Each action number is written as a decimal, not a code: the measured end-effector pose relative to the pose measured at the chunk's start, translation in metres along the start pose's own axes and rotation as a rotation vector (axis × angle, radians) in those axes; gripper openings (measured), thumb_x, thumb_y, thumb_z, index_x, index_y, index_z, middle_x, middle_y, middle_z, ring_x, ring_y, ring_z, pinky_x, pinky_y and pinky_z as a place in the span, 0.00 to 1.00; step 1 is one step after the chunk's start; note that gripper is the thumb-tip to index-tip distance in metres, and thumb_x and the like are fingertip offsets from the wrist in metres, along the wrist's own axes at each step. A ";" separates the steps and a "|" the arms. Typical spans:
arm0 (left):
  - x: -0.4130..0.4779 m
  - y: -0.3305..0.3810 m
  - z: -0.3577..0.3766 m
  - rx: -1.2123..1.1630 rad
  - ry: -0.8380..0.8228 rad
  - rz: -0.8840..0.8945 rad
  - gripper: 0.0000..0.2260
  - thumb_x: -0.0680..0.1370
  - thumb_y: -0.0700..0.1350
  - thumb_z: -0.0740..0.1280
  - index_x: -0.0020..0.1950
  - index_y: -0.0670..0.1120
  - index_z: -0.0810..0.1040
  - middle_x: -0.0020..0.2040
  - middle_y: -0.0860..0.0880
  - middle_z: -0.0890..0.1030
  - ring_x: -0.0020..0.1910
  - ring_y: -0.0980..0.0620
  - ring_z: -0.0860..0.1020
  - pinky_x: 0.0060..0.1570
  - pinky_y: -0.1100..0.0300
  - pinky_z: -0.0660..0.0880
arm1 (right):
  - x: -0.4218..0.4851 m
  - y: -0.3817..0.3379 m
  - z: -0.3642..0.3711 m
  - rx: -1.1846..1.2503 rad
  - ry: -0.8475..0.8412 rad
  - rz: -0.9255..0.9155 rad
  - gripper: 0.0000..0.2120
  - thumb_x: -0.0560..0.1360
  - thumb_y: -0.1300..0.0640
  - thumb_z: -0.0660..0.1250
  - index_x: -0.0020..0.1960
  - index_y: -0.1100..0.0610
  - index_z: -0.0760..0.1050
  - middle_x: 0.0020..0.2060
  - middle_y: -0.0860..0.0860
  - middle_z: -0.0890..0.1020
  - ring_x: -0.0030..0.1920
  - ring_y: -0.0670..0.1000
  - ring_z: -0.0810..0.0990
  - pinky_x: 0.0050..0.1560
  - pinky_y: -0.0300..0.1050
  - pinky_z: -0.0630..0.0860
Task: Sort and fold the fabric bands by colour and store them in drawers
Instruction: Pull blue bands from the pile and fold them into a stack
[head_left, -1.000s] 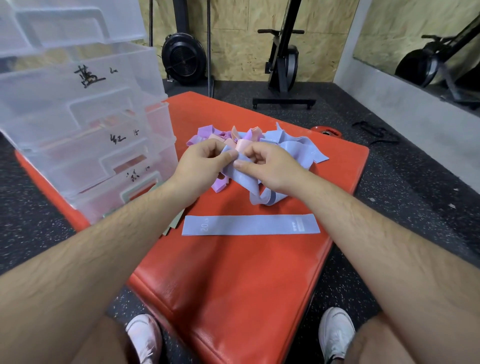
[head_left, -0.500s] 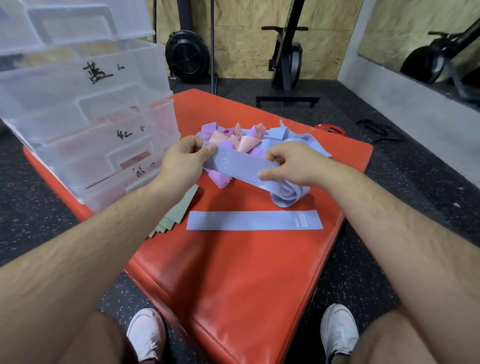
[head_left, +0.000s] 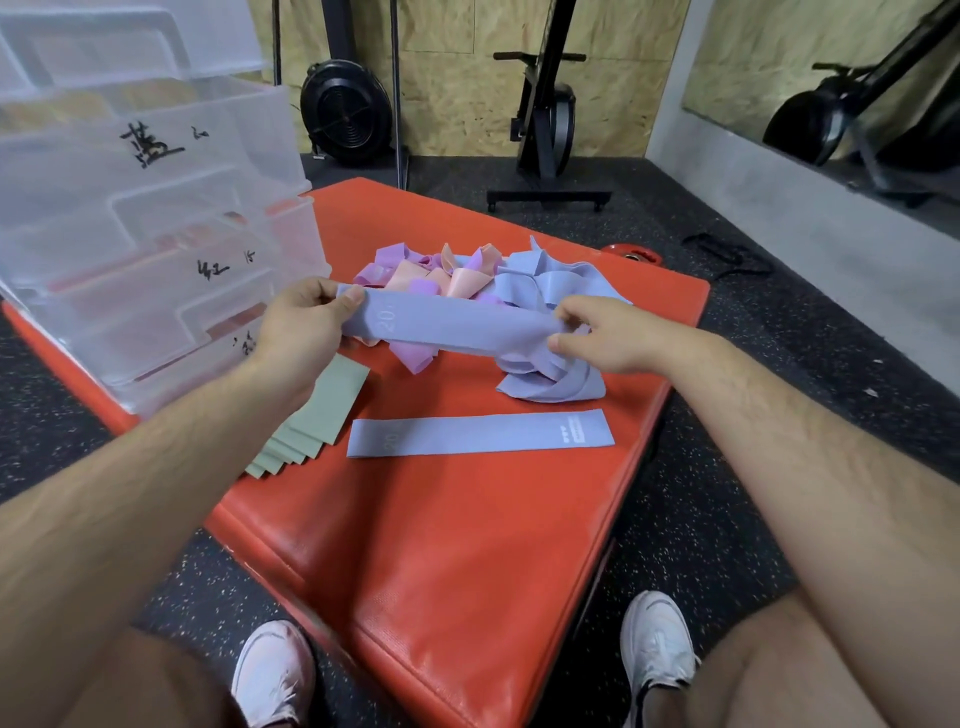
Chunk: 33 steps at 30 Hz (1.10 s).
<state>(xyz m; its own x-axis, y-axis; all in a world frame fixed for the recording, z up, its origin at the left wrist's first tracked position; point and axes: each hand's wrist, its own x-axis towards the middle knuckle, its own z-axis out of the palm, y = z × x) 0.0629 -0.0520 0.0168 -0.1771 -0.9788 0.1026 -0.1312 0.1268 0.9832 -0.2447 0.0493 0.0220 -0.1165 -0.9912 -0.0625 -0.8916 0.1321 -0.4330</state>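
My left hand (head_left: 306, 325) and my right hand (head_left: 605, 335) hold a blue fabric band (head_left: 452, 327) stretched flat between them, above a tangled pile of purple, pink and blue bands (head_left: 467, 275). A second blue band (head_left: 478, 434) lies flat on the red mat (head_left: 467, 545) nearer to me. A fanned stack of green bands (head_left: 311, 415) lies at the left, partly under my left forearm. A clear plastic drawer unit (head_left: 145, 249) with handwritten labels stands on the mat's left side, its drawers pushed in.
The mat sits on a dark speckled floor (head_left: 727, 322). A black exercise machine (head_left: 545, 119) and a fan-wheel machine (head_left: 345, 114) stand at the back wall. A red weight plate (head_left: 636, 254) lies beyond the mat. My two white shoes (head_left: 657, 649) are below.
My hands have moved apart, pulling the blue band out of the pile and drawing it flat. The left hand went left, the right hand right.
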 end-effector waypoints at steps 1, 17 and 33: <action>0.000 0.000 0.000 0.002 0.002 0.001 0.08 0.81 0.44 0.66 0.43 0.45 0.75 0.29 0.51 0.82 0.30 0.52 0.80 0.36 0.59 0.74 | -0.001 0.001 -0.002 0.051 0.036 -0.004 0.08 0.78 0.49 0.67 0.47 0.53 0.73 0.41 0.47 0.77 0.40 0.49 0.73 0.42 0.45 0.70; 0.010 -0.011 0.000 0.032 0.004 -0.041 0.08 0.81 0.47 0.65 0.49 0.41 0.76 0.46 0.34 0.84 0.45 0.33 0.83 0.46 0.43 0.79 | 0.006 0.023 -0.010 -0.218 0.316 0.037 0.14 0.78 0.47 0.68 0.38 0.52 0.70 0.48 0.51 0.72 0.55 0.58 0.71 0.57 0.55 0.72; 0.015 -0.016 -0.002 0.098 0.071 -0.041 0.07 0.81 0.44 0.67 0.45 0.43 0.76 0.43 0.45 0.80 0.32 0.53 0.78 0.32 0.62 0.76 | 0.007 0.027 -0.021 0.507 0.363 0.188 0.03 0.78 0.61 0.71 0.49 0.58 0.77 0.34 0.52 0.81 0.39 0.52 0.86 0.44 0.50 0.81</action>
<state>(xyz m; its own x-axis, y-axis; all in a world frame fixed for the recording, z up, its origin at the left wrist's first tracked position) 0.0640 -0.0685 0.0032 -0.1004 -0.9920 0.0765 -0.2323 0.0981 0.9677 -0.2794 0.0455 0.0288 -0.4699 -0.8780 0.0913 -0.5354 0.2012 -0.8202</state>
